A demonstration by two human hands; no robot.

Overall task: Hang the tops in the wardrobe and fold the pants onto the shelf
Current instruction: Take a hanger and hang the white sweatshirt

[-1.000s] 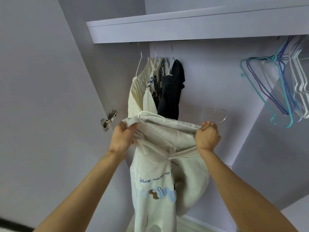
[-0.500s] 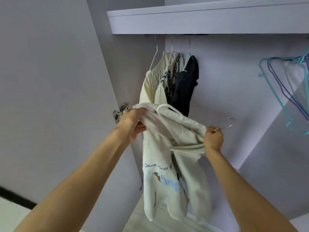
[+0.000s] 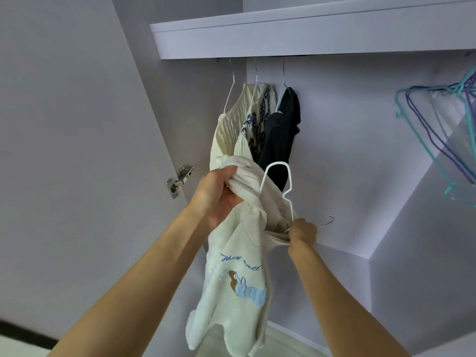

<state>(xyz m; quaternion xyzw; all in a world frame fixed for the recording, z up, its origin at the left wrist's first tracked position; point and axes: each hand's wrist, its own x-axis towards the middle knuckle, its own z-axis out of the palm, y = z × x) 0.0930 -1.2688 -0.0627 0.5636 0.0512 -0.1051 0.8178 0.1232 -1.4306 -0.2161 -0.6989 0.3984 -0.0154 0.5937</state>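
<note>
Left hand (image 3: 219, 191) fingers curled, gripping bunched cream printed top (image 3: 239, 258). Right hand (image 3: 303, 231) fingers closed, pinching white wire hanger (image 3: 277, 181) at neck.

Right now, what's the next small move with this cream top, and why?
Probably pull the bunched shoulder fabric in the left hand over the bare end of the white hanger. The cream top hangs lopsided, and the right hand holds the hook end.

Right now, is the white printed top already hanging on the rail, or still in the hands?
Still in the hands. The left hand grips the white printed top; the right hand holds its hanger below the rail.
</note>
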